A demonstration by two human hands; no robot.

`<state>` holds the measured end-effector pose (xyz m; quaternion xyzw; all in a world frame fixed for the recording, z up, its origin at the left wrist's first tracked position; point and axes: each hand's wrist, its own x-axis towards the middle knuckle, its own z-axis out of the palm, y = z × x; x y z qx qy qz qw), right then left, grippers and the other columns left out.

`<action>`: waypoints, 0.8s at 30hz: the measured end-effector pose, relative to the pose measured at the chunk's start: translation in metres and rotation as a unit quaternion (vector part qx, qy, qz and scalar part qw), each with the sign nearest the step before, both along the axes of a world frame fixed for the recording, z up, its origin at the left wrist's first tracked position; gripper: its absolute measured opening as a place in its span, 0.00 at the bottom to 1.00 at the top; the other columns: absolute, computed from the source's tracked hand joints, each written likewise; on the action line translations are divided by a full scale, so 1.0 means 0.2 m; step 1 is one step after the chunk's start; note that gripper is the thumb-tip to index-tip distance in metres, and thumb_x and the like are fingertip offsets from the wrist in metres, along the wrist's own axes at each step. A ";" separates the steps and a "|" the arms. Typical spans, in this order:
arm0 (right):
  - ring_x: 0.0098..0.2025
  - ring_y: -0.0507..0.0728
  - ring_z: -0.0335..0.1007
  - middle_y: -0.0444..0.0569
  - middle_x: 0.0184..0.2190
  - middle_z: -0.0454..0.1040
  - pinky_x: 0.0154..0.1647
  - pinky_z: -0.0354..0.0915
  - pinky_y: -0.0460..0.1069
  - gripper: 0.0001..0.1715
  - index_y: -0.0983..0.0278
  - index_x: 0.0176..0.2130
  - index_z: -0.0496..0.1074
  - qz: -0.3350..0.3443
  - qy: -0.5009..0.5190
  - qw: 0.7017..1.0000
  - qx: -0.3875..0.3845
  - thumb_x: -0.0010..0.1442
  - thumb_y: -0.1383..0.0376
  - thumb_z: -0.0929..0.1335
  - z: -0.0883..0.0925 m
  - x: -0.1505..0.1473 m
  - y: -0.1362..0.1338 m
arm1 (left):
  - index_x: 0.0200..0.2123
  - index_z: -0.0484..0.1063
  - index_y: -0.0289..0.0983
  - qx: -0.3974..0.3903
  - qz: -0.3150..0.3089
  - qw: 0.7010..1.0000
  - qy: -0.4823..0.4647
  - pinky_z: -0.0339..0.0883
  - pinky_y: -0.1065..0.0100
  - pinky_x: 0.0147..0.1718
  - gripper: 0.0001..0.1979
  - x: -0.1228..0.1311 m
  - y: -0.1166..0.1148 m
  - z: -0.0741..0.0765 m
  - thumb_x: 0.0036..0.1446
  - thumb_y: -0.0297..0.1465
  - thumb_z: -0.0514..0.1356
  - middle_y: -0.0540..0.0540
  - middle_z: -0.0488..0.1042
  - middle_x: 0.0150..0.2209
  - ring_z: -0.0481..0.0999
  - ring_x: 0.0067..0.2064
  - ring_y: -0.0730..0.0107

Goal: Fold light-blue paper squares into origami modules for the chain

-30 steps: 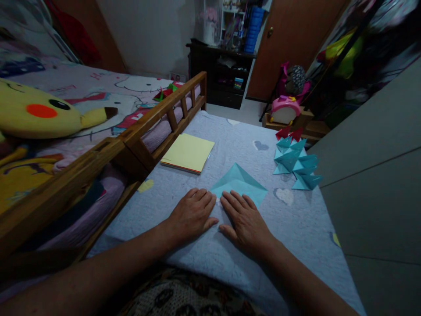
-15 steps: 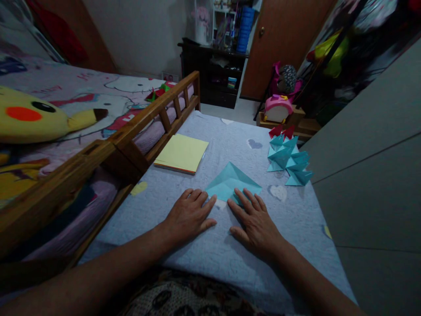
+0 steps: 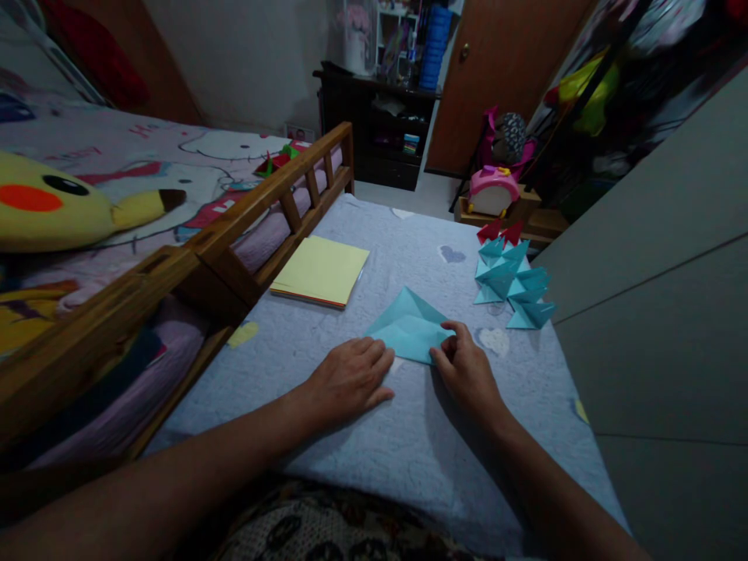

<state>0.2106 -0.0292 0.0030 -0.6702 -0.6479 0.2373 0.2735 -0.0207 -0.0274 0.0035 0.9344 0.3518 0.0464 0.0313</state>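
A light blue sheet of origami paper point(image 3: 409, 323), creased and partly folded, lies on the cloth-covered table point(image 3: 362, 460) in front of me. My left hand point(image 3: 354, 378) rests flat on the paper's near left edge, fingers stretched out. At the paper's right corner, my right hand point(image 3: 464, 362) has thumb and index finger curled around the edge, pinching it. Several folded blue paper pieces point(image 3: 502, 273) stand at the far right of the table, with red folded pieces point(image 3: 499, 231) behind them. A stack of square paper point(image 3: 321, 269), yellow on top, sits at the far left.
A wooden bed rail point(image 3: 274, 195) runs along the table's left side, with a yellow plush toy point(image 3: 52, 210) on the bed beyond. A pale cabinet point(image 3: 660, 312) borders the right side. Behind the table stand a dark shelf unit point(image 3: 374, 132) and a pink toy case point(image 3: 494, 189).
My right hand has gone from lying flat on the paper to pinching its right corner, moving slightly right. My left hand has slid a little right onto the paper's near edge.
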 end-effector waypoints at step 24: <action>0.28 0.59 0.71 0.45 0.26 0.73 0.32 0.60 0.50 0.14 0.62 0.46 0.64 -0.020 -0.066 0.998 -0.015 0.59 0.65 0.65 0.00 -0.02 0.03 | 0.66 0.62 0.42 0.006 -0.021 1.000 0.012 0.58 0.58 0.52 0.27 -0.02 0.00 -0.03 0.68 0.46 0.55 0.46 0.63 0.68 0.71 0.52 0.57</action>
